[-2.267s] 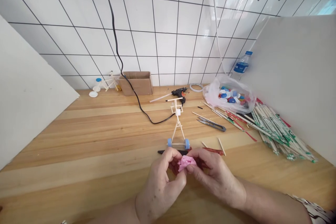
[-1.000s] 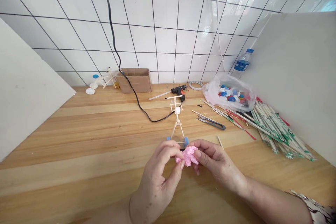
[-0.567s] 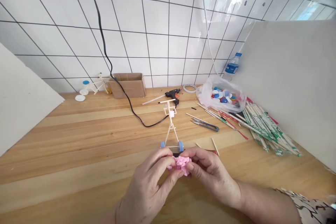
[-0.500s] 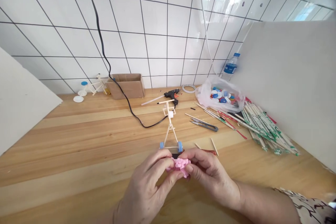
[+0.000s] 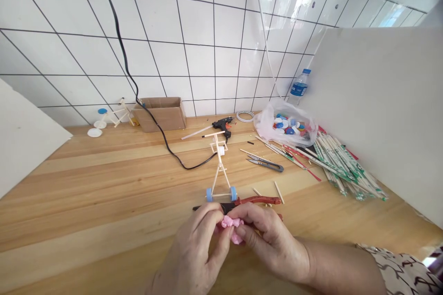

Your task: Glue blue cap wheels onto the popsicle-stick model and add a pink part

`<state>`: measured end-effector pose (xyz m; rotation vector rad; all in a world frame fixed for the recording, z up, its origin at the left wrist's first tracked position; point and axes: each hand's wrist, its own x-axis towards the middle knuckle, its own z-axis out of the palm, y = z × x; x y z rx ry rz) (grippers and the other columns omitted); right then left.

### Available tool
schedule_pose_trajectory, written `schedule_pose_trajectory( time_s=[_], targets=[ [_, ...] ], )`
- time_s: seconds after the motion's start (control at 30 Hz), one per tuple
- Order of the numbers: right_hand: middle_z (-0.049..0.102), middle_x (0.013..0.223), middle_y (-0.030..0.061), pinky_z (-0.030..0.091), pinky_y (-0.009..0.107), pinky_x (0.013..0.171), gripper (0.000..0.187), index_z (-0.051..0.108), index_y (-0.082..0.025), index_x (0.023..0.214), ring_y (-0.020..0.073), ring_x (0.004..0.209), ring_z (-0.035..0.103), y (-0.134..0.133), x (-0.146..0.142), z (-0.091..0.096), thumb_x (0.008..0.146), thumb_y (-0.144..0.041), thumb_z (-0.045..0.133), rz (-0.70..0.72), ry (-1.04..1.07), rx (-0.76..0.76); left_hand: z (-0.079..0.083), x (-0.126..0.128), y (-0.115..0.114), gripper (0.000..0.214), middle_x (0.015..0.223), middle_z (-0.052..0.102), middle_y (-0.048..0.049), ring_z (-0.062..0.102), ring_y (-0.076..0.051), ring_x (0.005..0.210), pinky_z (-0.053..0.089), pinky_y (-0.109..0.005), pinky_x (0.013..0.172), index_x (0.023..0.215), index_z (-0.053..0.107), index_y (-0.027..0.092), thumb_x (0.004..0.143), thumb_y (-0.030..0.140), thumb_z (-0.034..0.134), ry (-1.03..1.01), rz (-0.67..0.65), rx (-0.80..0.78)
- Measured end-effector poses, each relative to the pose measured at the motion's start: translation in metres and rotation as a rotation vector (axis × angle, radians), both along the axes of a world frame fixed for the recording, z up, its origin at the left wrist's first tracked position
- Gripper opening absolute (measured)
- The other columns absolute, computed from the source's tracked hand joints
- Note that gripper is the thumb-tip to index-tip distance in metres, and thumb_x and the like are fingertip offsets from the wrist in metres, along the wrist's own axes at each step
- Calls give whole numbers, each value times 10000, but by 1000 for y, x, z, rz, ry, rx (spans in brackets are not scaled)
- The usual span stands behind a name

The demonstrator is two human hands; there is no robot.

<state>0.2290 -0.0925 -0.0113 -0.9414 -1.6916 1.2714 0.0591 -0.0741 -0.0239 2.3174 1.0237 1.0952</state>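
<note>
Pink wad pinched betw. left hand & right hand, pressed together, water bottle w/ blue label, text illegible

My left hand and right hand pinch a soft pink lump between them, just in front of red-handled pliers on the wooden counter, with a stick-built frame on blue wheels just beyond and a hot glue gun farther back.

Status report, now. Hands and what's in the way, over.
Left hand, right hand: both pinching pink lump. Red-handled pliers just beyond, partly behind fingers. Stick model with blue wheels further ahead.
</note>
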Motion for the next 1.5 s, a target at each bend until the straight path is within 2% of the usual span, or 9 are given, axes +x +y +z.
schedule_pose_trajectory(
  time_s=[0.17,0.33,0.5,0.67,0.93,1.1,1.27,1.4,1.5],
  targets=[
    [533,744,18,424,221,627,168,561,-134,971,98,674,501,0,0,2,917,-224,430,23,48,-40,1,0,-3,119,767,556,-5,556,-115,655,453,-212,616,793,486,202,842,101,445,3,20,9],
    [540,747,18,423,220,613,159,570,-139,937,93,655,481,4,1,3,905,-254,465,40,155,-162,9,-1,-1,122,726,538,-4,538,-117,643,453,-213,607,761,495,194,850,128,445,-36,-24,-149],
    [580,787,25,437,230,632,147,570,-164,942,101,683,518,8,2,2,897,-277,488,15,225,-254,10,0,3,86,755,564,-9,555,-126,709,465,-224,675,792,522,195,867,192,479,-105,-47,-281],
    [579,835,30,428,231,659,186,577,-173,1019,103,712,501,7,4,0,898,-282,489,-8,183,-200,6,1,4,82,755,563,-4,554,-128,716,472,-232,692,770,527,196,841,236,536,-104,-5,-331],
    [571,825,31,441,231,679,184,579,-163,1029,105,723,507,6,4,-1,899,-256,488,8,130,-118,14,1,4,115,757,577,-6,568,-127,721,479,-235,695,743,535,188,844,244,539,-133,-38,-411],
    [581,827,50,450,245,677,187,568,-140,1025,115,724,516,4,5,-1,904,-239,464,28,39,-45,13,-1,7,146,719,565,-3,557,-127,693,466,-233,670,705,527,187,845,228,525,-94,-53,-378],
    [586,841,57,459,248,685,162,546,-138,1020,122,734,532,0,4,0,887,-182,463,39,-91,52,12,-3,2,180,743,544,-19,528,-132,678,442,-245,650,726,518,186,873,150,421,1,-110,-243],
    [568,820,40,459,240,688,134,525,-146,1002,110,723,531,-1,2,-2,889,-182,464,38,-56,1,11,-3,0,221,715,519,-28,507,-141,652,429,-255,617,710,505,181,880,135,372,26,-118,-198],
    [560,811,40,464,255,695,137,517,-145,984,112,726,537,1,1,-2,902,-237,458,64,29,-82,11,-2,2,239,702,519,-22,515,-137,646,434,-248,613,695,505,184,885,148,365,1,-124,-249]
  ],
)
